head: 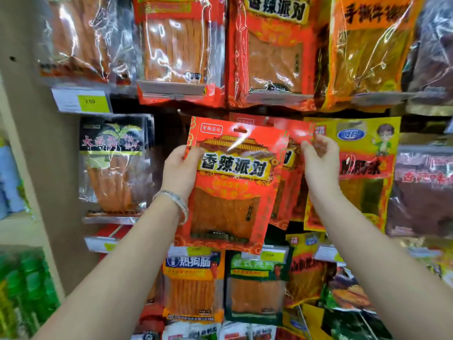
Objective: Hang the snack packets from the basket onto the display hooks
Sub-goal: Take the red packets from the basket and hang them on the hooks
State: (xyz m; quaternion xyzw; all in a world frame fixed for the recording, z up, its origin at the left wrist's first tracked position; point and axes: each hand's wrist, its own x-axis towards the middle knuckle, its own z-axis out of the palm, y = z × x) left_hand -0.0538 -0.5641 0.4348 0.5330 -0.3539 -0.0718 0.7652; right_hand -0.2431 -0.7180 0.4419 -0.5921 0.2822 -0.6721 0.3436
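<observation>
The left hand (181, 168) curls its fingers (193, 152) round the red packet (232, 182); the right hand (318, 155) pinches hung packets (291, 173) behind. Held one-sided, its hole (239, 130) could tilt and miss the hook.

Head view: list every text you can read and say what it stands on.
"香辣派对": red packet held up at centre.
"香辣派对": upper red packet hanging above it.
"3.00": yellow-green price tag at upper left.
"热狗肠": orange packet on the lower row.
Smaller print, the other price tags and the remaining packet titles are too blurred to read.
</observation>
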